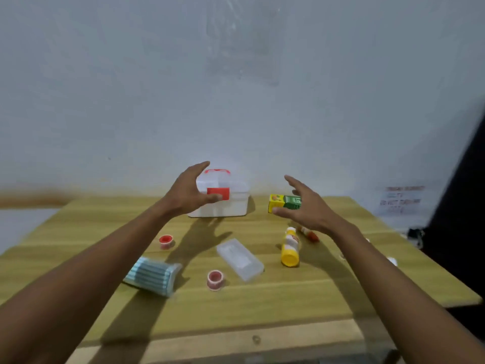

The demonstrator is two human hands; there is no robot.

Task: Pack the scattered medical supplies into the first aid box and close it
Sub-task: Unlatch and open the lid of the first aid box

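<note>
Two bare hands above a cluttered wooden desk [262, 306].
Left hand [187, 191] and right hand [307, 206], fingers spread and empty, flank the closed white plastic first aid box [231, 203] at frame centre.

Two bare forearms are seen, coming in from the lower corners of the frame. No sleeves are worn. The left hand [187, 194] and right hand [307, 208] are bare too, nothing worn on them.

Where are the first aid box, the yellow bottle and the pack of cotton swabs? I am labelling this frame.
first aid box [231, 206]: head view, on its white front wall.
yellow bottle [289, 252]: head view, on the body near its base.
pack of cotton swabs [152, 275]: head view, on the middle of the bundle.
</note>
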